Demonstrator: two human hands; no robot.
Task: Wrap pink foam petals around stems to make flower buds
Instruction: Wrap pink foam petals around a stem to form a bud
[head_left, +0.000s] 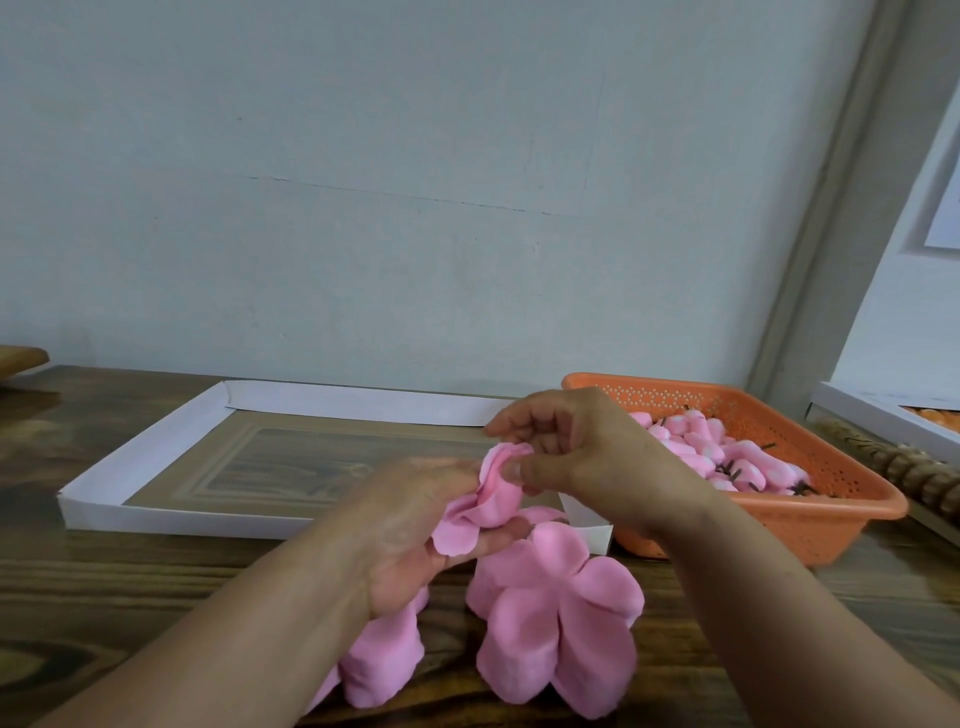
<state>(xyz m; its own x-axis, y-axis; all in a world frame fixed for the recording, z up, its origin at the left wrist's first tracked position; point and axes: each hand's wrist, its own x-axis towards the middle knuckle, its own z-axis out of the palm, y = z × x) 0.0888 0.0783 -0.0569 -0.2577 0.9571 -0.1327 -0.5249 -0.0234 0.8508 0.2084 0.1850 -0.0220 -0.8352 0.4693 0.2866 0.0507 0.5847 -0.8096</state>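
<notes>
Head view: you are working 1 petal piece (485, 501) just left of the orange basket (810, 519). Your left hand (415, 525) is cupping it, fingers curled beneath; your right hand (576, 457) is pinching its upper edge between thumb and fingertips. No stem is showing inside the fold, so I cannot tell whether wrapping is under way. Many finished buds (701, 447) are lying in the basket, so the batch looks well advanced. 2 stacks of unwrapped petals (556, 618) are waiting in front of the basket, nearer you. The white tray (98, 499) is sitting left of the basket.
</notes>
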